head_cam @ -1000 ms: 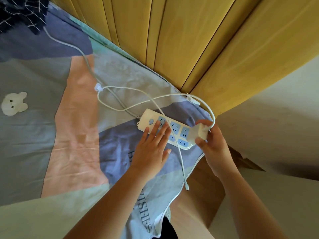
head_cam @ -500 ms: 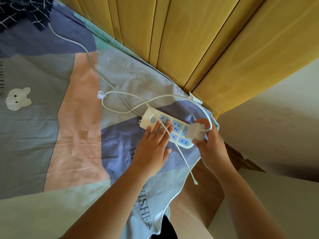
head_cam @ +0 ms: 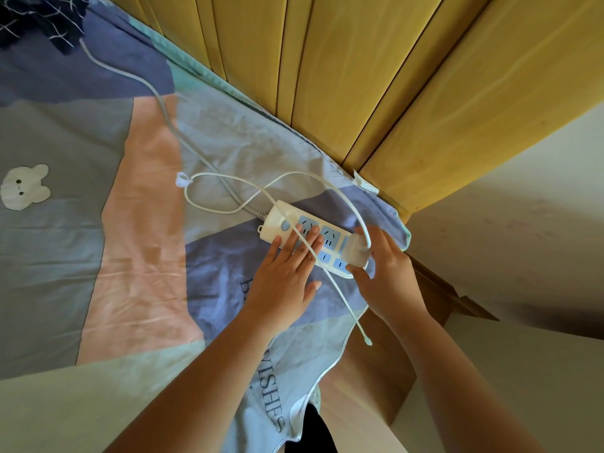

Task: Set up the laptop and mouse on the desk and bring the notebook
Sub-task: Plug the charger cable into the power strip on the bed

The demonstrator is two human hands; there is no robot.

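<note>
A white power strip [head_cam: 277,220] with blue sockets lies on the bedsheet near the bed's corner. My left hand [head_cam: 284,269] lies flat on it, fingers straight, pressing its left half. My right hand [head_cam: 384,273] grips a white charger block [head_cam: 356,253] that sits on the strip's right end. The charger's thin white cable [head_cam: 340,289] loops over the sheet and crosses the strip, its free plug end hanging past the bed edge. No laptop, mouse or notebook is in view.
The patchwork bedsheet [head_cam: 137,230] covers the bed, with a bear patch [head_cam: 23,188] at the left. Yellow wooden panels [head_cam: 359,76] rise behind. The strip's thick cord [head_cam: 163,109] runs up left toward dark fabric [head_cam: 36,18]. A pale floor lies at right.
My right hand has brought the charger block down onto the strip's right end. The left hand has stayed pressed on the strip. The cable's free end has swung right.
</note>
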